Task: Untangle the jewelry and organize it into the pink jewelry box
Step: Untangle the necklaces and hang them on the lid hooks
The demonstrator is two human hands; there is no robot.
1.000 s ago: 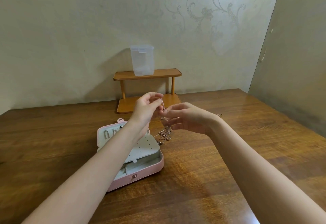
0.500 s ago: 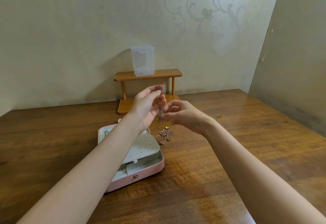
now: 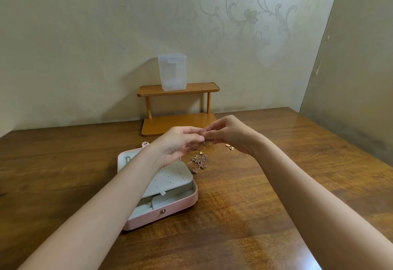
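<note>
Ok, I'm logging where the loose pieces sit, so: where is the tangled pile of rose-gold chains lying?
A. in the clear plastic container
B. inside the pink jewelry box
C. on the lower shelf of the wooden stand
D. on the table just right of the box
D: the tangled chains lie on the bare wooden table beside the right edge of the open pink jewelry box, below both hands.

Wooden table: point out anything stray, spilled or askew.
A tangled heap of chains lies on the table beside the open pink jewelry box. Small gold pieces sit loose past the right hand. Nothing looks damaged.
</note>
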